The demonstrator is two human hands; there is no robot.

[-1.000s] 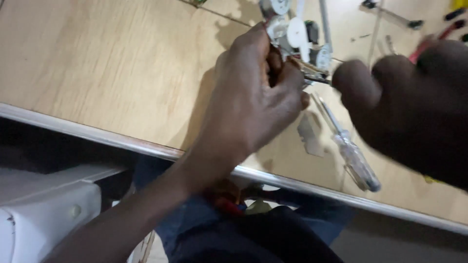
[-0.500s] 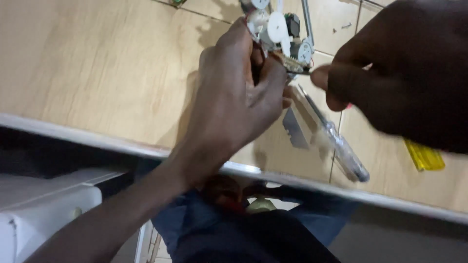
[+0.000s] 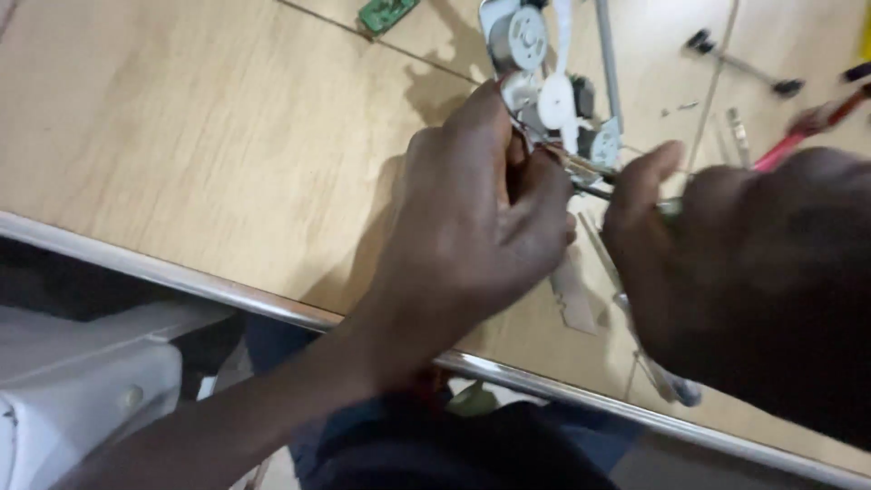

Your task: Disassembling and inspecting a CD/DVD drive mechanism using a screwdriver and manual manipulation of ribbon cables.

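Your left hand (image 3: pixel 472 227) sits mid-table (image 3: pixel 181 136), the mechanism (image 3: pixel 553 91) at its 1 o'clock, touching. Your right hand (image 3: pixel 753 281) is at 3 o'clock, the circuit board (image 3: pixel 388 13) at 11, the screwdriver (image 3: pixel 649 354) at 4.

left hand (image 3: pixel 472 218): fingers pinched, wrist bent | right hand (image 3: pixel 753 272): fingers curled, closed

No packages, labels, signs or screens show on the wooden table (image 3: pixel 181 136); nothing of that kind lies anywhere on it.
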